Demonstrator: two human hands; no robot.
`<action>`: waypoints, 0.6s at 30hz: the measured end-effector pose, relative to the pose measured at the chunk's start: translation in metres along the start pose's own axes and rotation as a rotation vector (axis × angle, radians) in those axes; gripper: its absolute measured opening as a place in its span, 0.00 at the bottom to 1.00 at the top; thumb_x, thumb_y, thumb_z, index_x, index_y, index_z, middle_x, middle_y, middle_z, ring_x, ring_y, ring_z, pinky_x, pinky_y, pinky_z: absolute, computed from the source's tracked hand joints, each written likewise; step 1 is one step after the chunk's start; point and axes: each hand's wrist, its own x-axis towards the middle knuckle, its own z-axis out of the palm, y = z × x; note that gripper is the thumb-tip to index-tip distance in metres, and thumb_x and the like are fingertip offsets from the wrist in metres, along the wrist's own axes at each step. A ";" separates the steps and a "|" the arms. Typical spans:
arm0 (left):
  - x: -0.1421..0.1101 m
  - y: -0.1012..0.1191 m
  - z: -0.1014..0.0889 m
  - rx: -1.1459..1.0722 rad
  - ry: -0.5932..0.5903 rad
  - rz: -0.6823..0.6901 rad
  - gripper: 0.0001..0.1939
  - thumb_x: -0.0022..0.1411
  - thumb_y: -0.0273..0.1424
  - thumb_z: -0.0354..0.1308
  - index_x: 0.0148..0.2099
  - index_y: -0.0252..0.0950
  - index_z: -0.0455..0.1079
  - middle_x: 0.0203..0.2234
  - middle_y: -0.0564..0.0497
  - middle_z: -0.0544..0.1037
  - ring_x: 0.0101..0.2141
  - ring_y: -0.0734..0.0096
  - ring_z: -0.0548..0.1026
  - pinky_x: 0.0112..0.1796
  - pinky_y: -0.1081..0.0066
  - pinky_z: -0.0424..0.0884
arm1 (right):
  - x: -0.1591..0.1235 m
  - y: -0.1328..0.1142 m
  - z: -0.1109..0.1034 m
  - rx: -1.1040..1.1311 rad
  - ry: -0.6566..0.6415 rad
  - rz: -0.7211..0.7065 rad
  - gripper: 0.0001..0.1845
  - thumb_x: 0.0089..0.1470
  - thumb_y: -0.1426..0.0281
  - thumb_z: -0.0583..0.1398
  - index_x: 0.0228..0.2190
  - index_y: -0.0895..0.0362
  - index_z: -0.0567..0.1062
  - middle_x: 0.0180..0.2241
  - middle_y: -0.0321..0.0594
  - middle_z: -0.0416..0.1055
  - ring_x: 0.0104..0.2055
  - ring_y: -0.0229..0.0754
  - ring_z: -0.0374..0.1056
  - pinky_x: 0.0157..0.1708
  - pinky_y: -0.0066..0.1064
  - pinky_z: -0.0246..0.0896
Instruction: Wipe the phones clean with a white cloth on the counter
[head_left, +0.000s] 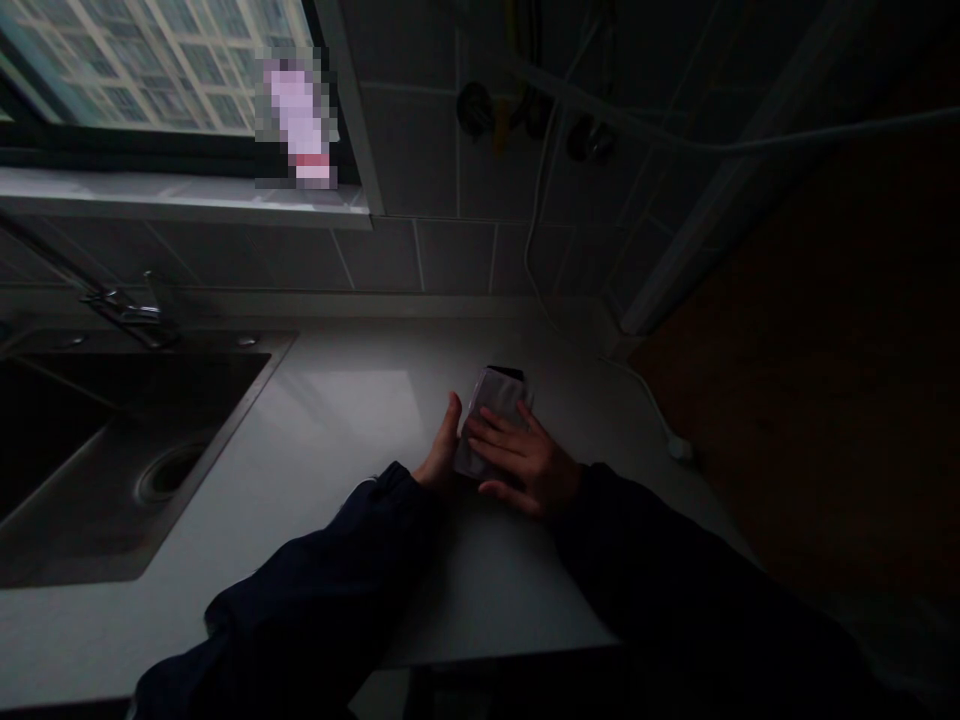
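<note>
A light grey cloth [495, 389] lies over a flat, roughly rectangular thing, and a dark corner [507, 372] of that thing shows past the cloth's far edge. What kind of thing it is, I cannot make out. My left hand [439, 455] holds it from the left side, thumb up along its edge and the other fingers hidden beneath or behind it. Flat on top of the cloth rests my right hand [521, 460], its fingers spread and pointing left. Both hands are above the pale countertop [360, 560].
To the left is a steel sink [217, 430] with a faucet [139, 310]. A window [150, 70] with a blurred-out item [300, 120] on its sill is above. A white cable [540, 210] hangs down the tiled wall; a white plug [680, 448] lies at the counter's right edge.
</note>
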 end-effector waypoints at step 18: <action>0.000 -0.003 -0.004 0.320 -0.138 -0.099 0.51 0.66 0.62 0.23 0.56 0.29 0.74 0.27 0.39 0.81 0.23 0.62 0.78 0.27 0.67 0.73 | 0.001 0.011 -0.007 -0.168 0.103 0.233 0.35 0.69 0.57 0.49 0.70 0.59 0.52 0.71 0.52 0.49 0.75 0.54 0.39 0.69 0.60 0.40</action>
